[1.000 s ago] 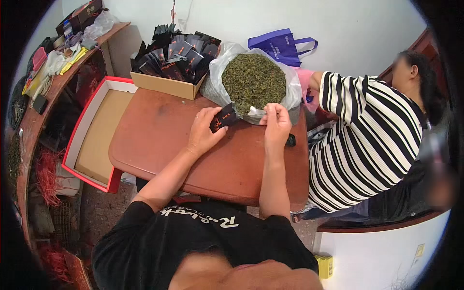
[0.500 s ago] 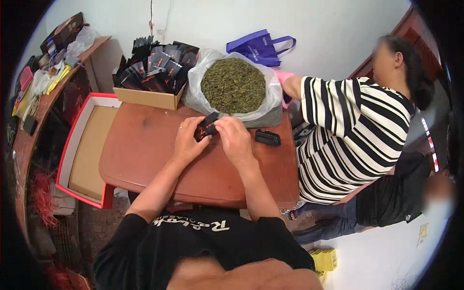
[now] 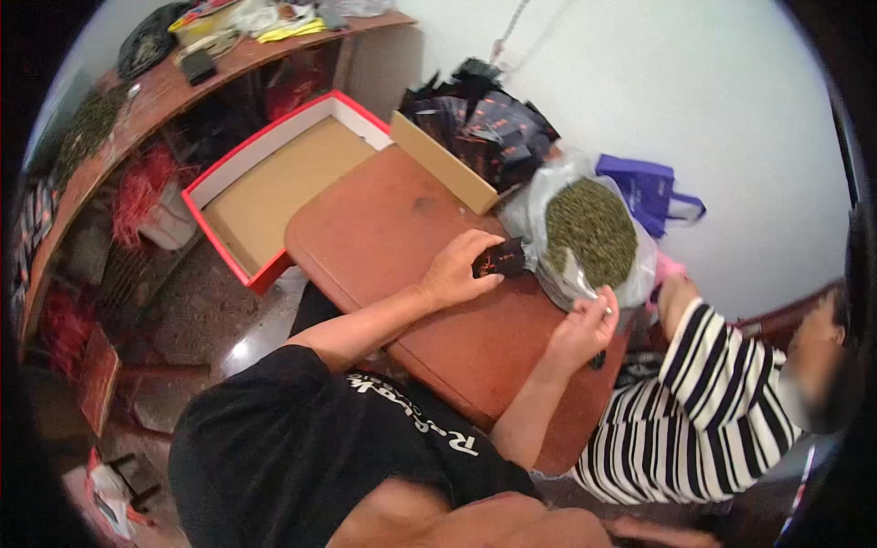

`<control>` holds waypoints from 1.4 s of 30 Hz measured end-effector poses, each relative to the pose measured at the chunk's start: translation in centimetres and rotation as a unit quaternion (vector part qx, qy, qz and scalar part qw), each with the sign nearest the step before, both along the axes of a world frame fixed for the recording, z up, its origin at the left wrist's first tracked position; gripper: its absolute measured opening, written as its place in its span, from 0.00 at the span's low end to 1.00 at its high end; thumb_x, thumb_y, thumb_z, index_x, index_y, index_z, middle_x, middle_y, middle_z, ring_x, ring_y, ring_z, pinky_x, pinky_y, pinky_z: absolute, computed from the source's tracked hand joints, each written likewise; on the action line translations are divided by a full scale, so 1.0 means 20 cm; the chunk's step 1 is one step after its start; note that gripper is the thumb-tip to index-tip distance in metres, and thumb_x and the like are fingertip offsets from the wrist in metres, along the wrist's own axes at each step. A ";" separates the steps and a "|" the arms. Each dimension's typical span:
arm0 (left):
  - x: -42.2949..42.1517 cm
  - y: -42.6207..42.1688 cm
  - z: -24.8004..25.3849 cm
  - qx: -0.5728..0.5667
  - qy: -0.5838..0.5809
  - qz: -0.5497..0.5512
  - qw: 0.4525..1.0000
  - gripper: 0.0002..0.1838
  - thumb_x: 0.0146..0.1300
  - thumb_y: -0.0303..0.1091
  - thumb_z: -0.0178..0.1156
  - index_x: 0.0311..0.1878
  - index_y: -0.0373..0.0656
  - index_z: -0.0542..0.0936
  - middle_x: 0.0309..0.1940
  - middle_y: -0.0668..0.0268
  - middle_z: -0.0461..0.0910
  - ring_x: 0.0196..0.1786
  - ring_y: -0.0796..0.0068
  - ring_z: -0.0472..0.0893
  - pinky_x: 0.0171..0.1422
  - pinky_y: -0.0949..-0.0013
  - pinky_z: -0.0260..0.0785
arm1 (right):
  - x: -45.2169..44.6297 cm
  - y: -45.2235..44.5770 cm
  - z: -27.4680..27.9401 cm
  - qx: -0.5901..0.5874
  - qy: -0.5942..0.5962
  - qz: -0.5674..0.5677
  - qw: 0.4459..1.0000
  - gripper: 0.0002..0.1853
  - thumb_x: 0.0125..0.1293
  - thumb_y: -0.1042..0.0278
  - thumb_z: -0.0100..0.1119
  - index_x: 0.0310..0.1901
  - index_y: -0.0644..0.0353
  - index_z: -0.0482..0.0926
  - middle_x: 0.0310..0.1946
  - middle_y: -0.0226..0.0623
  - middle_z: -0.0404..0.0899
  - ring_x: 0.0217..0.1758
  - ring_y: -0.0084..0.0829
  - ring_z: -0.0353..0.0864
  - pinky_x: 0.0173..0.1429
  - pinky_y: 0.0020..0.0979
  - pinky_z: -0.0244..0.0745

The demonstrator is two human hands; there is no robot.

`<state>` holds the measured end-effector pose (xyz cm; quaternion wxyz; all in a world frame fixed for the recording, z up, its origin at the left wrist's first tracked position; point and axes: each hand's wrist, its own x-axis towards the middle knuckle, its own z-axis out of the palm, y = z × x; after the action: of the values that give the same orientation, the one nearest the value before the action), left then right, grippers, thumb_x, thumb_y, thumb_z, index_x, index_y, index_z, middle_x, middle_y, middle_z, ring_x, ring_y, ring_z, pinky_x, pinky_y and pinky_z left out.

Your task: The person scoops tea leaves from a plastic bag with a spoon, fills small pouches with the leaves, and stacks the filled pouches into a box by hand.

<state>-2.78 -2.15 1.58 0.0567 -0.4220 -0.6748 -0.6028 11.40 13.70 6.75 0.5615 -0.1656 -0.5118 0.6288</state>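
My left hand (image 3: pixel 461 269) is closed around a small black packet with orange print (image 3: pixel 498 261), held over the brown table. My right hand (image 3: pixel 585 331) is at the near rim of a clear plastic bag (image 3: pixel 523 217) full of dried green leaves (image 3: pixel 592 230). Its fingers pinch what looks like a shiny scoop (image 3: pixel 573 274), whose pale blade lies against the leaves' edge. Partly behind my right wrist, a small black object (image 3: pixel 598 360) sits on the table.
Many black packets (image 3: pixel 498 128) fill a cardboard box (image 3: pixel 443 164) beyond the table (image 3: pixel 365 215). A red-rimmed box (image 3: pixel 283 169) stands left. By the wall is a purple bag (image 3: pixel 639 187). A person in a striped top (image 3: pixel 685 411) stands right, a hand near the leaf bag.
The view has swung, tilting the scene. My right hand has left the packet and moved to the leaf bag, now with the shiny scoop. My left hand still holds the packet.
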 end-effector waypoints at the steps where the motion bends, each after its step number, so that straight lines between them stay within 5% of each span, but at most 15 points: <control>1: -0.03 -0.06 0.02 0.009 -0.011 0.011 1.000 0.28 0.51 0.33 0.71 0.57 0.39 0.75 0.51 0.54 0.76 0.54 0.51 0.77 0.62 0.58 0.70 | -0.02 0.02 -0.01 -0.029 0.054 0.034 0.998 0.12 0.76 0.72 0.53 0.55 0.68 0.74 0.40 0.33 0.76 0.33 0.17 0.71 0.38 0.21 0.68; 4: -0.17 -0.29 0.11 0.038 0.053 0.087 0.994 0.29 0.52 0.32 0.71 0.58 0.40 0.75 0.51 0.56 0.77 0.56 0.59 0.78 0.61 0.59 0.71 | -0.05 0.02 -0.10 -0.066 0.119 0.153 0.979 0.10 0.75 0.72 0.54 0.53 0.66 0.75 0.44 0.32 0.75 0.37 0.17 0.70 0.39 0.20 0.66; 8: -0.55 -0.58 0.09 0.074 -0.012 0.176 0.981 0.31 0.54 0.33 0.71 0.62 0.41 0.74 0.52 0.61 0.78 0.53 0.69 0.79 0.58 0.63 0.73 | -0.10 -0.07 -0.18 -0.089 0.073 0.238 0.964 0.07 0.75 0.73 0.54 0.49 0.65 0.75 0.43 0.31 0.75 0.37 0.18 0.70 0.39 0.21 0.66; 10: -0.80 -0.68 0.04 0.131 -0.135 0.179 0.966 0.30 0.55 0.34 0.71 0.61 0.40 0.74 0.51 0.60 0.79 0.51 0.70 0.81 0.55 0.65 0.74 | -0.14 -0.13 -0.22 -0.086 0.014 0.243 0.966 0.06 0.74 0.75 0.53 0.49 0.66 0.76 0.42 0.32 0.75 0.34 0.19 0.71 0.36 0.23 0.68; 13: -1.12 -0.77 -0.08 0.018 -0.051 0.320 0.946 0.27 0.55 0.33 0.70 0.58 0.39 0.75 0.49 0.61 0.81 0.49 0.71 0.82 0.51 0.66 0.75 | -0.18 -0.19 -0.27 -0.075 -0.074 0.249 0.963 0.07 0.74 0.77 0.52 0.48 0.68 0.77 0.38 0.33 0.76 0.29 0.20 0.72 0.33 0.27 0.72; 17: -1.40 -0.75 -0.34 -0.040 -0.197 0.269 0.942 0.27 0.53 0.36 0.71 0.56 0.38 0.75 0.41 0.60 0.84 0.41 0.66 0.84 0.47 0.65 0.76 | -0.22 -0.19 -0.35 -0.024 -0.120 0.289 0.949 0.07 0.74 0.77 0.53 0.49 0.67 0.78 0.36 0.33 0.76 0.30 0.20 0.73 0.34 0.26 0.73; 20: -1.64 -0.68 -0.63 -0.095 -0.144 0.278 0.945 0.28 0.53 0.38 0.72 0.55 0.38 0.75 0.41 0.57 0.84 0.41 0.64 0.85 0.49 0.63 0.77 | -0.24 -0.20 -0.38 -0.021 -0.128 0.310 0.942 0.07 0.74 0.76 0.54 0.49 0.67 0.78 0.36 0.32 0.76 0.30 0.20 0.73 0.34 0.26 0.73; 27: -1.80 -0.52 -0.75 -0.209 -0.155 0.240 0.935 0.30 0.51 0.39 0.73 0.55 0.38 0.74 0.44 0.52 0.83 0.50 0.55 0.83 0.56 0.57 0.74 | -0.26 -0.15 -0.40 -0.115 -0.183 0.263 0.940 0.09 0.75 0.73 0.54 0.51 0.67 0.77 0.38 0.33 0.76 0.32 0.20 0.72 0.35 0.26 0.71; 29: -2.01 -0.48 -1.00 -0.252 -0.088 0.241 0.933 0.32 0.49 0.41 0.75 0.54 0.37 0.73 0.45 0.49 0.82 0.52 0.53 0.82 0.57 0.55 0.73 | -0.27 -0.17 -0.39 -0.117 -0.211 0.250 0.938 0.10 0.76 0.72 0.52 0.53 0.67 0.77 0.40 0.33 0.76 0.33 0.19 0.72 0.35 0.25 0.69; 31: -2.04 -0.46 -1.00 -0.229 -0.115 0.189 0.948 0.33 0.52 0.45 0.76 0.54 0.36 0.72 0.46 0.49 0.82 0.51 0.54 0.82 0.57 0.54 0.73 | -0.27 -0.20 -0.38 -0.142 -0.207 0.252 0.935 0.10 0.76 0.74 0.51 0.53 0.67 0.77 0.40 0.33 0.76 0.32 0.19 0.69 0.33 0.24 0.65; 32: -1.84 -0.50 -0.67 -0.286 -0.089 0.159 0.941 0.34 0.52 0.45 0.76 0.55 0.36 0.72 0.45 0.49 0.82 0.50 0.56 0.82 0.55 0.55 0.73 | -0.26 -0.20 -0.39 -0.149 -0.196 0.251 0.936 0.10 0.76 0.74 0.52 0.53 0.67 0.77 0.40 0.33 0.76 0.32 0.19 0.69 0.33 0.24 0.64; 34: -2.01 -0.50 -0.90 -0.176 -0.123 0.155 0.964 0.34 0.53 0.43 0.76 0.56 0.35 0.71 0.46 0.51 0.82 0.48 0.65 0.83 0.52 0.60 0.75 | -0.27 -0.20 -0.41 -0.151 -0.163 0.262 0.939 0.10 0.75 0.74 0.52 0.54 0.67 0.77 0.40 0.33 0.76 0.31 0.19 0.68 0.33 0.24 0.63; 38: -1.83 -0.63 -0.62 -0.064 -0.182 0.186 0.963 0.30 0.56 0.35 0.72 0.58 0.34 0.71 0.46 0.56 0.82 0.47 0.69 0.83 0.50 0.65 0.76 | -0.27 -0.18 -0.41 -0.153 -0.122 0.294 0.936 0.11 0.75 0.73 0.54 0.54 0.66 0.77 0.40 0.33 0.77 0.32 0.19 0.71 0.34 0.24 0.66; 42: -1.54 -0.71 -0.33 0.073 -0.109 0.198 0.971 0.28 0.57 0.29 0.69 0.60 0.35 0.72 0.49 0.58 0.81 0.49 0.71 0.82 0.52 0.66 0.76 | -0.25 -0.17 -0.41 -0.167 -0.102 0.310 0.931 0.11 0.74 0.72 0.56 0.54 0.66 0.78 0.40 0.33 0.79 0.34 0.18 0.74 0.35 0.23 0.68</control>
<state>-33.66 -16.32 -5.02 0.1319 -0.2060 -0.7011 -0.6697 6.35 10.24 -1.43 0.2477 -0.1536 -0.4803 0.8273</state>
